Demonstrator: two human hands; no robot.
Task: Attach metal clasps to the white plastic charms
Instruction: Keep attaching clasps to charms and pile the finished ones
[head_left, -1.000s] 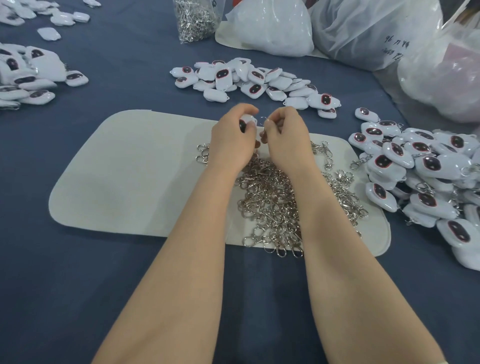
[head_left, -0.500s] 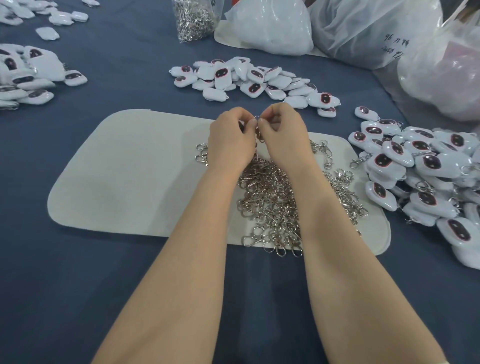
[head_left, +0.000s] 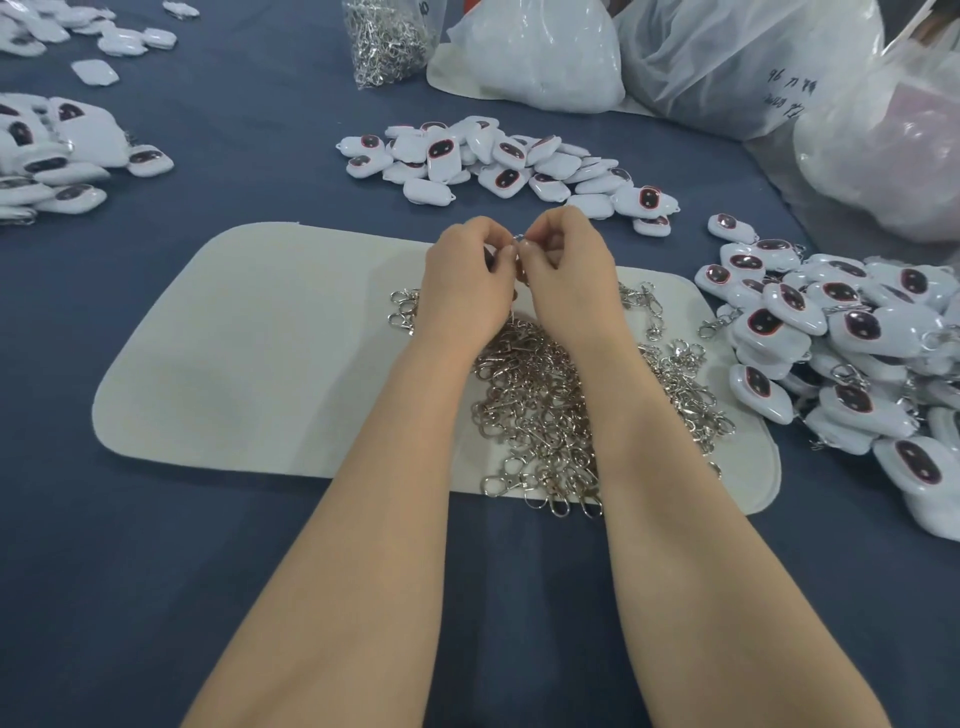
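My left hand (head_left: 465, 280) and my right hand (head_left: 569, 270) meet fingertip to fingertip over the far edge of a white felt mat (head_left: 249, 353). The left hand's curled fingers hold a white plastic charm, almost fully hidden inside the hand. Between its thumb and fingers my right hand pinches a metal clasp (head_left: 521, 248), of which only a sliver shows. A heap of loose silver clasps (head_left: 540, 410) lies on the mat under my wrists.
Loose white charms with dark oval faces lie in a pile beyond the mat (head_left: 498, 161), a larger pile at right (head_left: 841, 353) with clasps among them, and another at far left (head_left: 57, 156). A bag of clasps (head_left: 387, 39) and big plastic bags (head_left: 727, 57) stand at the back.
Both hands have closed tighter together and the charm, partly visible a second ago, is now hidden inside my left hand. The piles have not moved.
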